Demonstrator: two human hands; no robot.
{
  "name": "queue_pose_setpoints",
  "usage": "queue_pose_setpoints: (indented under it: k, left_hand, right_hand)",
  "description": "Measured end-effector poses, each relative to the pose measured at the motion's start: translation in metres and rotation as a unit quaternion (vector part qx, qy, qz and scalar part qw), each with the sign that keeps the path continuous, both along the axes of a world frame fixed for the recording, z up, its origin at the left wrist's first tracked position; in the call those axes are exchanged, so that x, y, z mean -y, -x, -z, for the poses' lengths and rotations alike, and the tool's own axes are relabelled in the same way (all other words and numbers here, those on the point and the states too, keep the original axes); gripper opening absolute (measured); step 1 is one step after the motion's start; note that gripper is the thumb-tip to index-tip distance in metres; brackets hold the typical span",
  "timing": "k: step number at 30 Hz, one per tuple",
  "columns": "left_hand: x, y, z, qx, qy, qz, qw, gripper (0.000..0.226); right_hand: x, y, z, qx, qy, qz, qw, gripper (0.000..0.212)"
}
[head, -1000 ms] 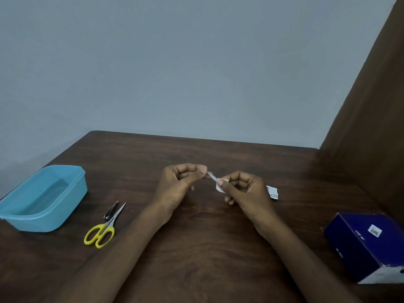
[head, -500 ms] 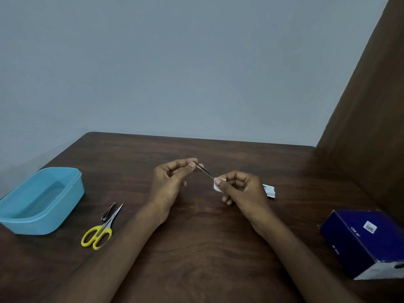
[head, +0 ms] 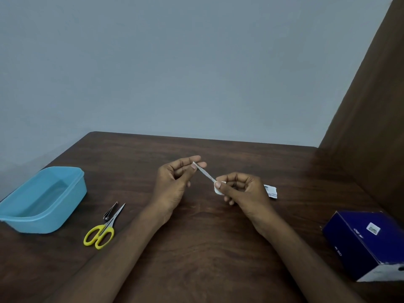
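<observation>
Above the middle of the brown table, my right hand (head: 242, 190) grips a small white roll of tape (head: 218, 189) between thumb and fingers. A thin strip of tape (head: 203, 173) runs from the roll up and to the left. My left hand (head: 175, 182) pinches the free end of that strip between thumb and forefinger. The strip is stretched taut between the two hands, which are a short way apart.
A blue plastic tub (head: 41, 200) stands at the left edge. Yellow-handled scissors (head: 102, 229) and a small metal clipper (head: 110, 212) lie beside it. A torn white wrapper (head: 271, 191) lies behind my right hand. A dark blue box (head: 369, 241) sits at the right, near a brown panel (head: 369, 119).
My left hand has pulled away to the left and up, drawing a longer strip of tape out of the roll. My right hand has stayed nearly in place.
</observation>
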State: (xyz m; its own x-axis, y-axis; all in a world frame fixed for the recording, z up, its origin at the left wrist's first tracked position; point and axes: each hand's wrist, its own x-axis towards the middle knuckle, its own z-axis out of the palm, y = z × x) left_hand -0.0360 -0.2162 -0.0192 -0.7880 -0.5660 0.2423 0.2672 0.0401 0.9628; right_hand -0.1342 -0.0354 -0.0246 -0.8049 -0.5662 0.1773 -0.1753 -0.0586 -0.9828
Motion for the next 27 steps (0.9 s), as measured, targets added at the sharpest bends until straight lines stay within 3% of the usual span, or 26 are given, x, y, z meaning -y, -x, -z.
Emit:
queue_pose_setpoints:
  k: [6,14,21,27]
  left_hand:
    - [-0.006,-0.001,0.0,0.003,0.049,0.049,0.998,0.016]
    - [-0.007,-0.002,0.004,0.02,0.134,0.078,0.988,0.015]
    - [-0.007,0.0,0.003,0.016,0.094,0.026,0.995,0.01]
    - [0.003,0.005,0.002,-0.017,-0.034,-0.064,0.997,0.005]
  right_hand:
    - [0.003,-0.005,-0.003,-0.008,0.009,0.006,1.0,0.009]
    - [0.007,-0.012,-0.002,-0.03,0.018,0.031,0.999,0.029]
    - [0.005,-0.01,-0.003,-0.065,-0.009,0.03,0.997,0.022]
    - [0.0,-0.004,-0.003,-0.06,-0.009,0.032,0.998,0.004]
